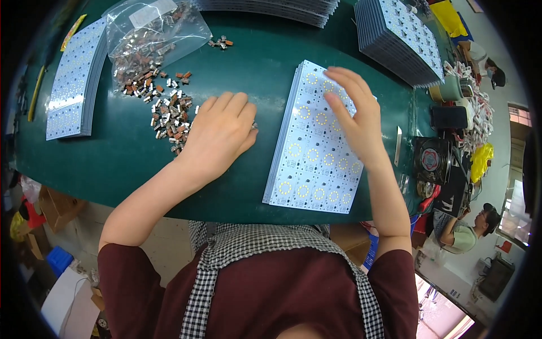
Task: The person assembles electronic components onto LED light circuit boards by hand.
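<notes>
A stack of white circuit boards with rings of yellow LEDs lies in front of me, slightly to the right. Over its upper right part is my right hand, open, thumb and fingers apart with nothing between them. My left hand is closed, knuckles up, between the boards and a loose pile of small brown-and-silver parts that look like slide switches. A bit of metal shows beside its fingertips, but the fingers hide what they hold. Part of the pile lies behind this hand.
A clear plastic bag of the same parts lies open behind the pile. More board stacks stand at the left, at the back and at the back right. A small fan stands right; two people are beyond.
</notes>
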Motion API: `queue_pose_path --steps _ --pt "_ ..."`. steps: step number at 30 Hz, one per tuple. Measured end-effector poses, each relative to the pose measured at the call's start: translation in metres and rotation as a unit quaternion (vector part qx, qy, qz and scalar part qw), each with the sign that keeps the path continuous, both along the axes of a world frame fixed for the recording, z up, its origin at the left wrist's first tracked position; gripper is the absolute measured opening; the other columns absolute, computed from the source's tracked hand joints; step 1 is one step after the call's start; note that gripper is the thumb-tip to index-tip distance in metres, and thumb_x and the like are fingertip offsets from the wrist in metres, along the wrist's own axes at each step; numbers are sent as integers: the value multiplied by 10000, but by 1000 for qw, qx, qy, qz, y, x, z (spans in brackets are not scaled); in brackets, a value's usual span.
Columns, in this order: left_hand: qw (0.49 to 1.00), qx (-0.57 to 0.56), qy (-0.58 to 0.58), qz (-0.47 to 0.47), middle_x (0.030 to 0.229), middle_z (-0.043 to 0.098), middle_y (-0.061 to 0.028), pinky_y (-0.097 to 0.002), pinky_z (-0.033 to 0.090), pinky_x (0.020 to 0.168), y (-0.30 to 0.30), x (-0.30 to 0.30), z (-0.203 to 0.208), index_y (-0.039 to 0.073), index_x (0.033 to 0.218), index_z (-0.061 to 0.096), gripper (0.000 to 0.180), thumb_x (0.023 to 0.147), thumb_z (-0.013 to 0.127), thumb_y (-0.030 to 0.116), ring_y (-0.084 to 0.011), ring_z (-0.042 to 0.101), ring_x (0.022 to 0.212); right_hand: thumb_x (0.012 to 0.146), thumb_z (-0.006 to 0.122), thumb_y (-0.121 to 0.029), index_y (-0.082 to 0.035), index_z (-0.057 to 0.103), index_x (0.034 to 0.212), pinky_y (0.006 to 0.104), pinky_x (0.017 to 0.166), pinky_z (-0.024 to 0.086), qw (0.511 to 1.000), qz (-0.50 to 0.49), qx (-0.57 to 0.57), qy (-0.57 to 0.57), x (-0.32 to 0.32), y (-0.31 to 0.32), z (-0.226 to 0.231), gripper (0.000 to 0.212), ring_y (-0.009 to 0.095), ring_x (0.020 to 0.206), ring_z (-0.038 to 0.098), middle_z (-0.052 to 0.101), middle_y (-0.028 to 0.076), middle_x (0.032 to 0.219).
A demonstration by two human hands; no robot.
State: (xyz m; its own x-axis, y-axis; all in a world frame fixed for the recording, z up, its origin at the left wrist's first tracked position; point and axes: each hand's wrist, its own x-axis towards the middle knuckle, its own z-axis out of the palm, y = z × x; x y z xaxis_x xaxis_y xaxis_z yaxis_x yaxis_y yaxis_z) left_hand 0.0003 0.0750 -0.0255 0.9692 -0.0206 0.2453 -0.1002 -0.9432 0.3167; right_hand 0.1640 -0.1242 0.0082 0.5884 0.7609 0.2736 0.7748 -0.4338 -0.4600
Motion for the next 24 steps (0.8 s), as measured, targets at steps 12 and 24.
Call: queue_pose_path --steps 12,24 --pt "954 -263 -130 -67 733 609 -62 -334 486 586 -10 1 -2 46 877 612 234 739 782 127 -222 609 649 886 683 -74 25 643 992 274 785 560 724 -23 99 683 -50 23 8 150 140 835 677 683 92 923" --pt "935 -331 -111 -63 787 646 -72 -325 492 614 -3 1 -5 41 868 620 209 732 774 80 -231 630 691 881 685 -97 28 666 1023 261 797 544 716 -15 45 696 -40 18 6 191 130 835 672 698 98 935"
